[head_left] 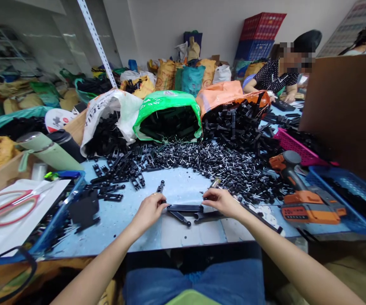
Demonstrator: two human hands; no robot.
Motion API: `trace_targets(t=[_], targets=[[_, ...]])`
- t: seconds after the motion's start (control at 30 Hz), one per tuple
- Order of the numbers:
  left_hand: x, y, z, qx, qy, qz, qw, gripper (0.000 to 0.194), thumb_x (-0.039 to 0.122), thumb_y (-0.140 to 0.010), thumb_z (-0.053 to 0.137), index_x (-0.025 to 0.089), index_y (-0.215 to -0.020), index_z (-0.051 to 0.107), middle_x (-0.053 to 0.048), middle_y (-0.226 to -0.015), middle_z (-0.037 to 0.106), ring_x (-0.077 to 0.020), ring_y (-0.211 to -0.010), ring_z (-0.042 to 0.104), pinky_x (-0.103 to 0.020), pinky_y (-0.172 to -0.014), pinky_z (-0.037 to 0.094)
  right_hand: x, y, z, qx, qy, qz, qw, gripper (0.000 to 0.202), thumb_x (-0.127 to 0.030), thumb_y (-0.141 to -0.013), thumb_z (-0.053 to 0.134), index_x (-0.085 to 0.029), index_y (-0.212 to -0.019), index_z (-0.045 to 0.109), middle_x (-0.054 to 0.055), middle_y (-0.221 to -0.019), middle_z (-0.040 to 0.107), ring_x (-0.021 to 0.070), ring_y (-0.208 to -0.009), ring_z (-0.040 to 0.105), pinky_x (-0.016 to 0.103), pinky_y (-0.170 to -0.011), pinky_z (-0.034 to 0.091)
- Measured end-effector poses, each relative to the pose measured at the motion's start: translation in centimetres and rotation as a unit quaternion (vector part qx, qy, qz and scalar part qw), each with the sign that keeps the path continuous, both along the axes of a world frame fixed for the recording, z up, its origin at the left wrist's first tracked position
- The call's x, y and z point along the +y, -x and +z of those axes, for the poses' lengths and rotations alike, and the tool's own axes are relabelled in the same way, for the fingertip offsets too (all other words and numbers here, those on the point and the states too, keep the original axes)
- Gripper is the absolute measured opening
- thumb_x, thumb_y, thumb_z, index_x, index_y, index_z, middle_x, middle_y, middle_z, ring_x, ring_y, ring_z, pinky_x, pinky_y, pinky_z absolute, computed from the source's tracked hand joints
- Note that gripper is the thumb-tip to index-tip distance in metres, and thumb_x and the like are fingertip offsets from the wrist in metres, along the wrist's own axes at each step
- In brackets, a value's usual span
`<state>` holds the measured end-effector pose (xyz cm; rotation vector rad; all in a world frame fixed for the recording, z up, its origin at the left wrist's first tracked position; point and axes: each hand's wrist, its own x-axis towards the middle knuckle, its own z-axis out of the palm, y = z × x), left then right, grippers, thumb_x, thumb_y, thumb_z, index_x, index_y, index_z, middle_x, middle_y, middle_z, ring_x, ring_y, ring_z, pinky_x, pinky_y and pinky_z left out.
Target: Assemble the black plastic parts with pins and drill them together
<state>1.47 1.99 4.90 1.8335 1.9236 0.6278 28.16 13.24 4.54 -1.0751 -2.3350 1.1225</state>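
Low over the front of the blue table, a slim black plastic bar (pixel 185 208) lies level between my two hands. My left hand (pixel 149 212) pinches its left end with thumb and fingertips. At the right end, my right hand (pixel 222 202) is closed in a pinch. Below the bar, a black arm with a ball end (pixel 181 219) slants down to the right, and a black open-ended wrench (pixel 206 216) lies beside it. A small black slotted piece (pixel 160 186) stands just beyond my left fingers. A brass-coloured metal tip (pixel 215 183) shows behind my right hand.
Black-headed screws (pixel 230 167) and black plastic parts (pixel 128 165) heap across the table before white, green (pixel 170 99) and orange sacks. An orange cordless drill (pixel 310 205) and blue basket (pixel 354 199) lie right; scissors (pixel 7 207) and bottles (pixel 51 148) left. A co-worker (pixel 276 78) sits beyond.
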Motion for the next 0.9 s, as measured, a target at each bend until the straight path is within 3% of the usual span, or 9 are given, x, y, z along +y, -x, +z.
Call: trace_targets(t=[0.13, 0.4, 0.73, 0.83, 0.9], targets=[[-0.1, -0.7, 0.7, 0.070, 0.018, -0.020, 0.997, 0.008, 0.019, -0.083, 0.050, 0.017, -0.085, 0.058, -0.004, -0.083, 0.060, -0.0178, -0.078, 0.057, -0.027, -0.069, 0.039, -0.8, 0.7, 0.4, -0.017, -0.013, 0.009, 1.000, 0.015, -0.030, -0.076, 0.063, -0.017, -0.083, 0.064, 0.002, -0.071, 0.064, 0.0140, -0.065, 0.058, 0.024, -0.061, 0.044], [0.6, -1.8, 1.9, 0.177, 0.070, -0.075, 0.979, 0.010, 0.012, -0.081, 0.048, 0.016, -0.081, 0.057, -0.008, -0.087, 0.060, -0.0209, -0.083, 0.059, -0.029, -0.071, 0.040, -1.4, 1.4, 1.3, -0.117, -0.136, 0.076, 0.981, 0.005, -0.021, -0.077, 0.061, -0.018, -0.081, 0.062, 0.003, -0.076, 0.063, 0.0145, -0.068, 0.056, 0.023, -0.063, 0.039], [2.0, -2.0, 0.4, 0.159, 0.054, -0.079, 0.983, 0.009, 0.013, -0.079, 0.053, 0.016, -0.079, 0.061, -0.007, -0.086, 0.061, -0.0207, -0.085, 0.059, -0.028, -0.073, 0.041, -1.1, 2.7, 2.9, -0.234, -0.167, 0.127, 0.949, 0.004, -0.020, -0.078, 0.060, -0.018, -0.080, 0.062, 0.005, -0.081, 0.065, 0.0176, -0.073, 0.060, 0.023, -0.062, 0.036], [1.4, -1.7, 0.0, 0.135, 0.052, -0.088, 0.986, 0.010, 0.016, -0.078, 0.056, 0.017, -0.085, 0.062, -0.005, -0.087, 0.062, -0.0204, -0.086, 0.059, -0.027, -0.074, 0.042, -0.7, 2.9, 3.0, -0.233, -0.145, 0.143, 0.951, 0.006, -0.023, -0.077, 0.062, -0.018, -0.082, 0.062, 0.004, -0.079, 0.066, 0.0176, -0.073, 0.060, 0.022, -0.061, 0.037], [0.8, -1.7, -0.4, 0.121, 0.029, -0.067, 0.990, 0.021, 0.021, -0.078, 0.058, 0.018, -0.099, 0.060, -0.006, -0.092, 0.061, -0.0200, -0.086, 0.059, -0.028, -0.074, 0.043, -0.8, 2.7, 2.8, -0.232, -0.149, 0.136, 0.952, 0.011, -0.024, -0.077, 0.063, -0.019, -0.087, 0.061, 0.003, -0.077, 0.067, 0.0180, -0.072, 0.061, 0.023, -0.060, 0.037]])
